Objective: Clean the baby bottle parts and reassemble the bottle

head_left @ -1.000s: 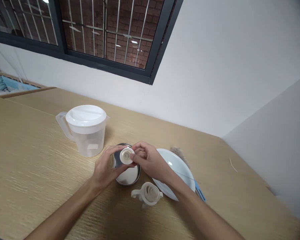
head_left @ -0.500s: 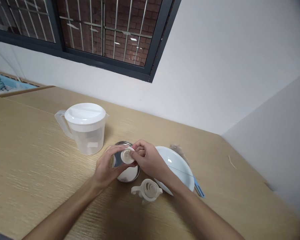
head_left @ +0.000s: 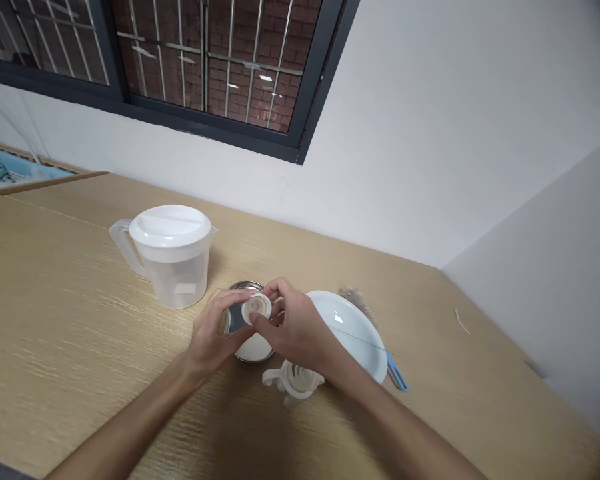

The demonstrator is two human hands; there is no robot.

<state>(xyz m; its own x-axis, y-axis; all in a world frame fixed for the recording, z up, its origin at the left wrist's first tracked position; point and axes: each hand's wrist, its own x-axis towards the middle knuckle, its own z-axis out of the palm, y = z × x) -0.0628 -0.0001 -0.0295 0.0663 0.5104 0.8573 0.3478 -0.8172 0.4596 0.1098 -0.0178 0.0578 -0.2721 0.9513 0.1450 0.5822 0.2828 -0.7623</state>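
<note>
A small round whitish cup-like piece (head_left: pixel 257 309) is held between both hands, its opening facing up toward the camera. My left hand (head_left: pixel 217 330) grips it from the left with thumb and fingers. From the right, my right hand (head_left: pixel 293 323) closes on it, the thumb at its lower rim. Beneath the hands lies a round metal tin (head_left: pixel 254 349), partly hidden by them. Just below my right hand stands a translucent plastic strainer-like piece (head_left: pixel 300 381) with side tabs. A pale blue-white plate (head_left: pixel 363 340) sits right of my right hand, partly covered by the forearm.
A lidded translucent pitcher (head_left: pixel 175 257) stands on the wooden table (head_left: pixel 80 293) at the left. A blue-handled tool (head_left: pixel 396 372) with a thin rod rests across the plate. Behind the plate is a greyish-brown item (head_left: pixel 359 304); a thin pale strip (head_left: pixel 462 321) lies farther right.
My right thumb has moved from the right side of the small piece down to its lower rim. My right hand has shifted slightly and now covers part of the strainer-like piece.
</note>
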